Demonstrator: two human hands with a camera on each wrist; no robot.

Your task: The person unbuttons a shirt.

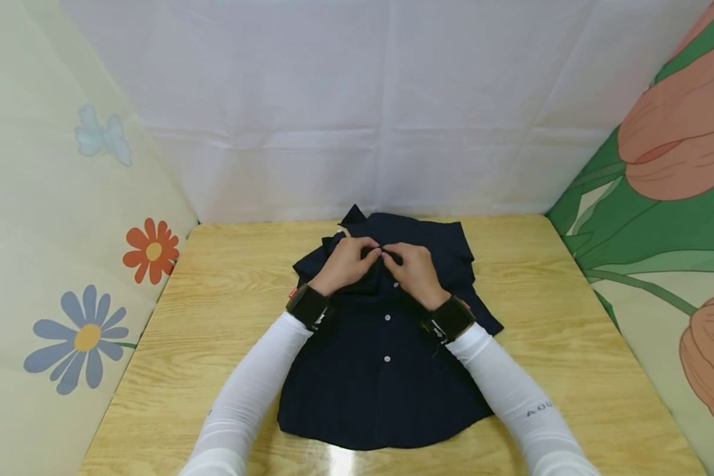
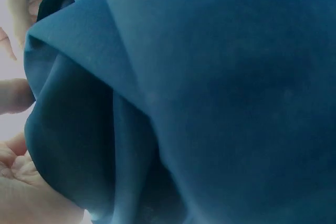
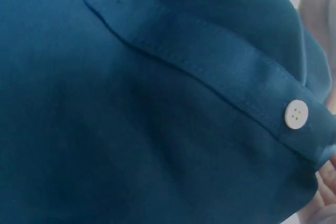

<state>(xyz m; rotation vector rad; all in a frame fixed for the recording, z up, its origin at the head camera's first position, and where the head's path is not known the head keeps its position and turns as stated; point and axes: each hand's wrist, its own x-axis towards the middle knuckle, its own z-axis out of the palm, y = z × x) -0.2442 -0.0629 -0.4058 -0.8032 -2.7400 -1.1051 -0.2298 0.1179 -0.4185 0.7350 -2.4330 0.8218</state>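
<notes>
A dark navy short-sleeved shirt (image 1: 381,403) lies front up, its hem towards me. White buttons run down the middle, among them a lower button (image 1: 387,359) and, in the right wrist view, a four-hole button (image 3: 296,114) on the placket. My left hand (image 1: 350,263) pinches the shirt's front near the chest, between thumb and fingertips. Opposite it, my right hand (image 1: 415,272) pinches the cloth at the same spot, and the fingertips of both hands nearly meet. Raised folds fill the left wrist view. What lies between the fingertips is too small to tell.
The shirt rests on a light wood-grain table (image 1: 172,377). Behind the table hangs a white cloth (image 1: 345,106). Sheets printed with flowers stand at the left (image 1: 30,218) and right (image 1: 648,231) sides. The collar area is bunched towards the back edge.
</notes>
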